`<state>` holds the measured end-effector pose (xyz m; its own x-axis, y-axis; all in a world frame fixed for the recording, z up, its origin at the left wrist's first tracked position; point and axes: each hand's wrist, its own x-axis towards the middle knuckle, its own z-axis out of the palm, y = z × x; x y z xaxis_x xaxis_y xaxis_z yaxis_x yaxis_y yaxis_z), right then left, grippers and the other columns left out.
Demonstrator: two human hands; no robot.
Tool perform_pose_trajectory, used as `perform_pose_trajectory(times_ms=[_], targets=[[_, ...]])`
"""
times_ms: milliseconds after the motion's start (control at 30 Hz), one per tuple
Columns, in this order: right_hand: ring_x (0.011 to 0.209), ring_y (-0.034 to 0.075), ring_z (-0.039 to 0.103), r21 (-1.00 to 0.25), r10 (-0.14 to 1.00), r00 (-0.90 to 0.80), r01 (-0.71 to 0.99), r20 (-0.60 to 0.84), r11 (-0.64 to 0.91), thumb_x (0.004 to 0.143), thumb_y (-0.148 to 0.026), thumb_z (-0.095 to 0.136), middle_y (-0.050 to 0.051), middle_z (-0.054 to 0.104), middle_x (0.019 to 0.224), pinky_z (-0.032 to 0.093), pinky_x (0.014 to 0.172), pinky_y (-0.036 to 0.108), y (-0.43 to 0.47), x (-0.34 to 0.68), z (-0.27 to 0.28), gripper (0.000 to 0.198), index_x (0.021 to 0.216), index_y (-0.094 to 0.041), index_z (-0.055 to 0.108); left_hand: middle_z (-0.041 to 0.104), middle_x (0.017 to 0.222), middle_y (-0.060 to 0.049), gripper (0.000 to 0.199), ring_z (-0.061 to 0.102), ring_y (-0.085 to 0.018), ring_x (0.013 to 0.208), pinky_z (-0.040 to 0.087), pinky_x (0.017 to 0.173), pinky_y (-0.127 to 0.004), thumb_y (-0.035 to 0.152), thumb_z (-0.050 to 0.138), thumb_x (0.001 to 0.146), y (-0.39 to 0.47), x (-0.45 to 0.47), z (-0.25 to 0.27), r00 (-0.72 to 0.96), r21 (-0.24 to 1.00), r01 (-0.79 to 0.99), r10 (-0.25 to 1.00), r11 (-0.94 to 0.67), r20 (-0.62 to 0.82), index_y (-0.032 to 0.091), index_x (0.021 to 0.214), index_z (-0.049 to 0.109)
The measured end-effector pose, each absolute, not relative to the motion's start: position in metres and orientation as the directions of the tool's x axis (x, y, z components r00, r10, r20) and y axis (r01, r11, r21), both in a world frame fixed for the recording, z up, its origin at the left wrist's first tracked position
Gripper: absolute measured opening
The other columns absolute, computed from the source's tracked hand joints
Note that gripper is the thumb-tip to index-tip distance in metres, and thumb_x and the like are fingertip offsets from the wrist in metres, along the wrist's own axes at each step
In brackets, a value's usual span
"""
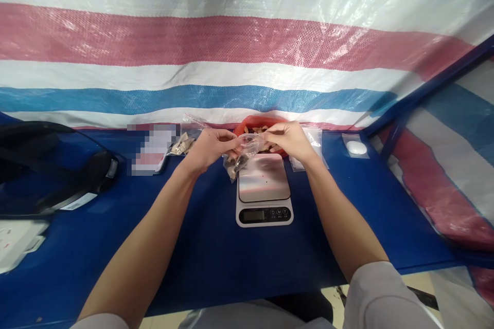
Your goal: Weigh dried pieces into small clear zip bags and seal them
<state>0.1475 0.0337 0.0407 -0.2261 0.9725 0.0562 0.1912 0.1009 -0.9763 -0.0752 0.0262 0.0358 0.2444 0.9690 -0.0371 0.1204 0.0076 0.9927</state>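
A small clear plastic bag (242,159) with brownish pieces at its bottom hangs tilted between my two hands. My left hand (219,145) pinches one side of its top edge. The other side is between the fingers of my right hand (286,140). Just below the bag stands a white kitchen scale (264,190) with a shiny plate, a few dark specks on it and a display I cannot read. Behind my hands is a red bag (247,122) holding brown dried pieces, partly hidden by my fingers and the clear bag.
Left of my hands lies another filled clear bag (183,145), beside a blurred flat item (156,149). Flat clear bags (314,139) lie behind my right wrist; a white mouse (355,147) is farther right. A black headset (92,175) and white power strip (17,241) occupy the blue table's (216,262) left.
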Motion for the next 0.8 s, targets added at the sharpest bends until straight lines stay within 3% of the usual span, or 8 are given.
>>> perform_pose_trajectory(times_ms=[167, 333, 500, 800], targets=[[0.059, 0.016, 0.067, -0.952, 0.961, -0.251, 0.251, 0.113, 0.178, 0.076, -0.035, 0.075, 0.001, 0.072, 0.066, 0.058, 0.053, 0.026, 0.032, 0.148, 0.042, 0.016, 0.072, -0.020, 0.077, 0.071, 0.059, -0.006, 0.022, 0.064, -0.019, 0.052, 0.049, 0.052, -0.029, 0.032, 0.085, 0.072, 0.023, -0.078, 0.045, 0.184, 0.969, 0.236, 0.982, -0.075, 0.032, 0.016, 0.063, 0.073], [0.060, 0.015, 0.068, -0.921, 0.941, -0.304, 0.306, 0.147, 0.242, 0.081, -0.038, 0.072, 0.001, 0.073, 0.074, 0.058, 0.051, 0.024, 0.024, 0.141, 0.047, 0.020, 0.078, -0.020, 0.078, 0.070, 0.063, -0.005, 0.028, 0.060, -0.017, 0.049, 0.046, 0.052, -0.030, 0.043, 0.078, 0.078, 0.017, -0.064, 0.046, 0.149, 0.956, 0.285, 0.989, -0.068, 0.026, 0.017, 0.070, 0.073], [0.068, 0.016, 0.070, -0.886, 0.930, -0.314, 0.352, 0.191, 0.301, 0.082, -0.036, 0.071, 0.001, 0.077, 0.086, 0.059, 0.052, 0.025, 0.025, 0.140, 0.040, 0.016, 0.084, -0.023, 0.080, 0.068, 0.060, -0.001, 0.022, 0.058, -0.015, 0.055, 0.041, 0.055, -0.026, 0.037, 0.071, 0.081, 0.015, -0.055, 0.042, 0.134, 0.859, 0.473, 0.980, -0.194, 0.148, 0.018, 0.070, 0.072], [0.062, 0.014, 0.068, -0.935, 0.947, -0.308, 0.299, 0.092, 0.189, 0.077, -0.029, 0.074, 0.001, 0.072, 0.073, 0.059, 0.050, 0.022, 0.029, 0.148, 0.042, 0.013, 0.083, -0.018, 0.078, 0.070, 0.069, -0.002, 0.013, 0.060, -0.017, 0.063, 0.041, 0.059, -0.027, 0.031, 0.073, 0.075, 0.024, -0.078, 0.043, 0.178, 0.765, 0.569, 0.954, -0.301, 0.243, 0.018, 0.073, 0.069]])
